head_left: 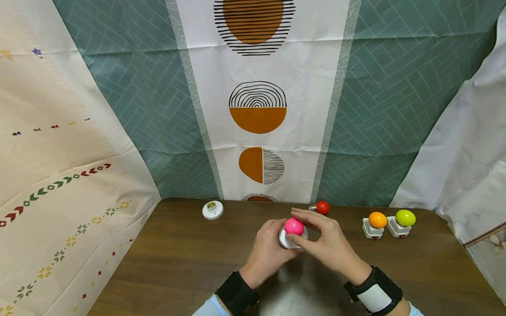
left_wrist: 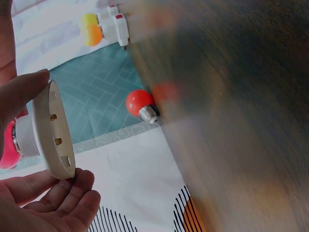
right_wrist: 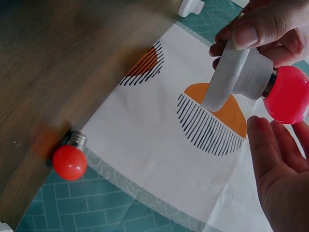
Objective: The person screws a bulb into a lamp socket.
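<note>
My left hand (head_left: 270,245) grips a round white lamp holder (left_wrist: 48,130) by its rim, above the table. A pink light bulb (head_left: 294,226) sits in the holder, with a little of its metal collar showing in the right wrist view. My right hand (head_left: 328,239) is curved round the bulb, thumb on the near side and fingers on the far side. In the right wrist view its fingertips (right_wrist: 277,128) lie at the glass. The holder's underside, with brass contacts, faces the left wrist camera.
A second round white lamp holder (head_left: 212,210) stands at the table's back left. Near the back edge lies a loose red bulb (head_left: 322,207). To the right, an orange bulb (head_left: 377,220) and a yellow-green bulb (head_left: 405,217) sit in white switched sockets. Patterned cloth hangs behind the table.
</note>
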`<control>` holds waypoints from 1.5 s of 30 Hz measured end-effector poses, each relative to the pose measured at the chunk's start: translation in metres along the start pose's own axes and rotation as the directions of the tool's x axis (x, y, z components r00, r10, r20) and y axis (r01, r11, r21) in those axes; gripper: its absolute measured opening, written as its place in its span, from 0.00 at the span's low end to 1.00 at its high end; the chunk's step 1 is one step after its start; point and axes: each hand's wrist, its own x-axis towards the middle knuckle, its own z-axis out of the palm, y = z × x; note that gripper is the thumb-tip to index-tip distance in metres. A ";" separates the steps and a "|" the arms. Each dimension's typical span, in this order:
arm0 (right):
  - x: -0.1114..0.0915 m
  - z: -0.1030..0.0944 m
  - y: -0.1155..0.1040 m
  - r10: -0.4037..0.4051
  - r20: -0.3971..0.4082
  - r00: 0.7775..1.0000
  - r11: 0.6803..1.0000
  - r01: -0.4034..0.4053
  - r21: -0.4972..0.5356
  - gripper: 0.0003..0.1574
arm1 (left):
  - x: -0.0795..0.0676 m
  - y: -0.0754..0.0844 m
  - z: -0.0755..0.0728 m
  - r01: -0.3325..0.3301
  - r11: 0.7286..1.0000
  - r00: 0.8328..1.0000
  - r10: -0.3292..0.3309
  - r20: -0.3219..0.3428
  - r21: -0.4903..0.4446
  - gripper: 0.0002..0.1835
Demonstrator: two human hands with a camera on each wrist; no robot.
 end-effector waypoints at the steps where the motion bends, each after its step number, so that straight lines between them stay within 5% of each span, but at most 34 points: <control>1: 0.000 0.000 0.004 -0.004 0.017 1.000 1.000 0.004 0.000 0.33 | 0.000 0.000 0.000 0.000 1.000 1.000 0.000 -0.001 0.001 0.34; 10: -0.001 0.000 0.007 -0.011 0.097 0.995 1.000 0.009 0.017 0.34 | 0.000 0.001 0.000 0.027 1.000 1.000 -0.027 0.007 0.000 0.34; 20: -0.002 0.002 0.007 0.008 0.063 0.998 1.000 -0.010 0.024 0.32 | 0.000 0.001 -0.001 0.009 1.000 1.000 -0.009 0.005 -0.001 0.34; 32: 0.003 -0.005 -0.033 0.030 -0.001 1.000 0.999 -0.030 0.029 0.27 | -0.002 0.004 -0.002 0.014 1.000 1.000 -0.013 0.006 -0.009 0.33; 45: 0.004 -0.009 -0.036 -0.004 0.120 0.993 0.999 -0.002 0.045 0.30 | -0.003 0.007 -0.006 0.007 1.000 1.000 -0.007 0.009 -0.009 0.34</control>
